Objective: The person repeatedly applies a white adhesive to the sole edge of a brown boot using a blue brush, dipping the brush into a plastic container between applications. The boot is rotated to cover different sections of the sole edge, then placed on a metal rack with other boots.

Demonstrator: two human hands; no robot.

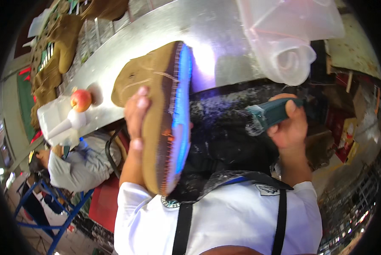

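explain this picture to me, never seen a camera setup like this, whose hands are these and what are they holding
There is no machine here: these are a person's two bare hands. The one picture comes from a wide fisheye camera worn on their head, looking down, so edges bend and the white shirt shows below.

The left hand holds a brown shoe, its blue-looking sole facing right. The right hand grips a dark green tool with a whitish, messy end.

On the metal table are a red, apple-like fruit, a white cone-shaped item and clear plastic sheeting. Another person is at the left.
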